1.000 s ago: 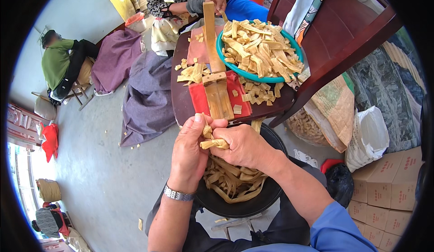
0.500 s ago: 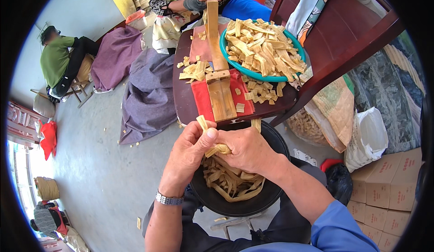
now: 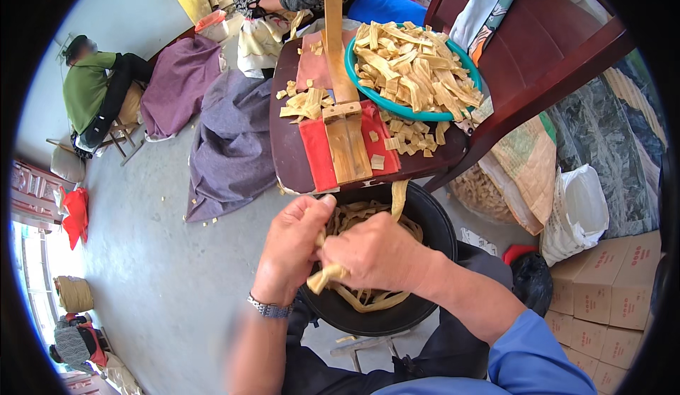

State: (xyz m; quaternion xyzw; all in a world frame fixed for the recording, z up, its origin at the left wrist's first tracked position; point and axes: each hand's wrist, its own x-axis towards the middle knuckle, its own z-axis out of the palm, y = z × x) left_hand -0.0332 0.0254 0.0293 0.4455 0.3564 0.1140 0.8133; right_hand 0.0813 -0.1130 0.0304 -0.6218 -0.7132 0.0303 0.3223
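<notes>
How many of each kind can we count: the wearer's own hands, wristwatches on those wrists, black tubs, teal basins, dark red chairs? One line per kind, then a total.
Own hands: 2 (left hand, right hand)
Wristwatch: 1
Black tub: 1
Teal basin: 1
Dark red chair: 1
Total: 6

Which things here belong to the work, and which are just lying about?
Seems part of the work:
tan strip, held by left hand and right hand
black tub of strips below
wooden tool on the chair seat
teal basin heaped with tan pieces

Apparently just lying about:
cardboard boxes
white sack
black bag
</notes>
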